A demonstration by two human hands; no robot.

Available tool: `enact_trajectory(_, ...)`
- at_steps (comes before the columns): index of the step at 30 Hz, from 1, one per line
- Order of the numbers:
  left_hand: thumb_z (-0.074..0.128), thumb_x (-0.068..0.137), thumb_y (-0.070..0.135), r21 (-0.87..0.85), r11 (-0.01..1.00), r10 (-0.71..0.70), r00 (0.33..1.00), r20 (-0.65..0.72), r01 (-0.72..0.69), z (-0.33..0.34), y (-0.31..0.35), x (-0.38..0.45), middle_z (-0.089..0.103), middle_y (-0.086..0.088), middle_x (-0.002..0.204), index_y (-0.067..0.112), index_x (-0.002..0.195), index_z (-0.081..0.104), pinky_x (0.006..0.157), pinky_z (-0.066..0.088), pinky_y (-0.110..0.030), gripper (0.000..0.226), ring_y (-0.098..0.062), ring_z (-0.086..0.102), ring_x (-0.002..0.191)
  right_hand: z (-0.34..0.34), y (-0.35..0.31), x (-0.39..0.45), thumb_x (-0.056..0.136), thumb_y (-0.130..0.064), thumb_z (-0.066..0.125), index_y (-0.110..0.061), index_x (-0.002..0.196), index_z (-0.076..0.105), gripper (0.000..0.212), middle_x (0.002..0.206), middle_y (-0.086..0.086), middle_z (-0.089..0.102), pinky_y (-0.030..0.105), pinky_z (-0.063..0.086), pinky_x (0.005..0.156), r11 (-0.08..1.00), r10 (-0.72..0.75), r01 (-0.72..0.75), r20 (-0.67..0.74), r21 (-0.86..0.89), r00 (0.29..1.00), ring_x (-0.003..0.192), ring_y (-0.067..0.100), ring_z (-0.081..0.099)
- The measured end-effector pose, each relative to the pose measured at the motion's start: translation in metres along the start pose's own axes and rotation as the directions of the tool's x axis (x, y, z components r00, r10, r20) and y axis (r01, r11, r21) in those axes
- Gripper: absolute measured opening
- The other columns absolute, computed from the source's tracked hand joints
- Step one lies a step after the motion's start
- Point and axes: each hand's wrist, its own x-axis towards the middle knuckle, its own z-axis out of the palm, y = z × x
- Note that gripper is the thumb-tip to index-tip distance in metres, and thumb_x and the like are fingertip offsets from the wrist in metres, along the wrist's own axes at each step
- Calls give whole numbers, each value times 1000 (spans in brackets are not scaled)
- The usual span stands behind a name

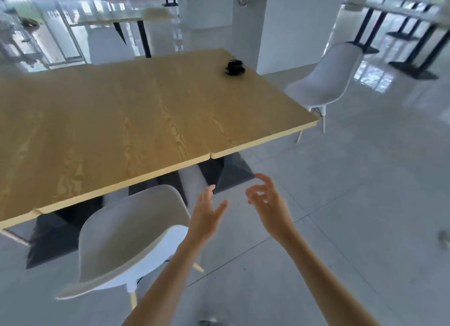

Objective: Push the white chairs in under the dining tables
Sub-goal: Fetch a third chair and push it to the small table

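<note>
A white shell chair [131, 233] stands at the near edge of the wooden dining table [136, 116], its seat partly under the tabletop and its back toward me. My left hand [207, 216] hovers just right of the chair's back, fingers spread, touching nothing. My right hand [267, 204] is further right over the floor, fingers loosely curled and apart, holding nothing. A second white chair [326, 80] stands at the table's far right corner, pulled out and angled away from the table.
A black cup on a saucer [235, 67] sits near the table's far right corner. Black table bases [226, 172] show under the tabletop. A white pillar [292, 26] rises behind the table. More tables with black legs [411, 33] stand at the back right on grey tiled floor.
</note>
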Motion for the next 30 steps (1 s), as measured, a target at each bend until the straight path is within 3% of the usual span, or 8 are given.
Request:
enact_trajectory(5,46,96,29,20,998,51,976,212,-56,59,61,37,43,-12,146,9,142,30,106,35,-32,52,-24,43,133,-74,31,22,91,-26,52,-21,131,38,43,100,-6,61,27,49,69,995,92,-100,-183,-32,979,89,18,64)
enact_trajectory(9,47,96,29,-39,994,107,942,319,-100,110,113,82,46,-10,144,10,140,35,104,35,-30,49,-21,42,132,-132,59,54,90,-26,54,-19,131,39,44,99,-5,60,33,47,77,986,151,-166,-282,-32,947,87,18,62)
enact_trajectory(16,42,88,44,-74,985,171,904,392,-155,186,189,206,51,-13,140,6,134,44,109,33,-34,60,-24,46,130,-243,122,161,91,-22,54,-19,129,42,40,94,-1,61,26,42,67,968,247,-245,-416,59,875,95,26,64)
enact_trajectory(19,48,96,30,-95,987,154,903,401,-127,215,223,262,57,-19,132,6,130,47,106,37,-40,42,-30,51,124,-289,142,207,90,-21,56,-19,127,43,39,92,-1,62,27,42,72,957,290,-268,-452,113,844,94,27,64)
enact_trajectory(21,49,94,30,-123,981,188,895,405,-150,236,255,295,59,-23,126,6,130,47,102,40,-43,43,-34,53,121,-320,153,235,90,-20,56,-19,128,43,39,92,0,62,28,43,75,957,286,-269,-482,106,828,91,26,64)
enact_trajectory(24,54,89,30,-144,972,230,869,437,-185,277,308,344,61,-16,120,6,128,49,90,43,-37,46,-31,54,119,-372,179,275,91,-20,55,-17,130,43,41,96,3,61,30,44,77,954,297,-276,-521,120,800,88,23,62)
enact_trajectory(28,60,83,34,-134,961,277,845,457,-243,317,350,383,57,-13,133,9,128,51,102,40,-34,52,-23,53,122,-417,207,306,92,-19,54,-15,131,42,41,98,6,61,28,42,76,945,326,-290,-526,152,786,87,20,59)
enact_trajectory(30,60,86,30,-89,946,315,826,467,-311,351,370,410,55,-9,134,15,132,46,95,40,-28,51,-23,56,118,-444,234,331,92,-21,55,-15,132,40,43,98,5,60,28,42,78,936,350,-312,-523,162,777,88,20,58)
